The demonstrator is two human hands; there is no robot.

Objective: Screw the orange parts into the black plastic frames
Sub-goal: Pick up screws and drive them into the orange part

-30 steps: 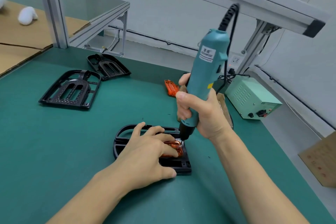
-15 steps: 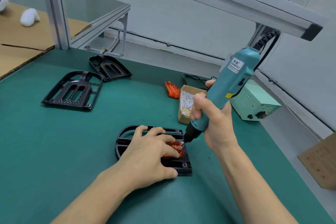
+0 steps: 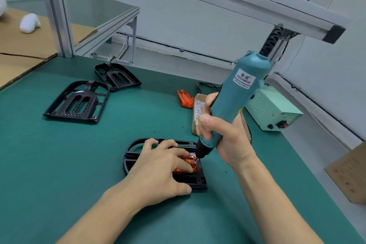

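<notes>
The right hand [image 3: 223,134] has brought the screwdriver [image 3: 233,101] back down; its tip now meets the orange part [image 3: 193,161] inside the black frame [image 3: 198,181], beneath the flat, pressing left hand [image 3: 158,170]. Driving probably begins.

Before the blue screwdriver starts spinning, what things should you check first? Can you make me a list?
1. Left hand presses the orange part flat in the black frame: ok.
2. Right hand has a firm grip on the screwdriver: ok.
3. Screwdriver tip sits on the orange part's corner: ok.
4. A screw is under the tip: cannot tell.
5. Left fingers well away from the tip: not ok, they are close.
6. Screw box within reach: ok.
</notes>
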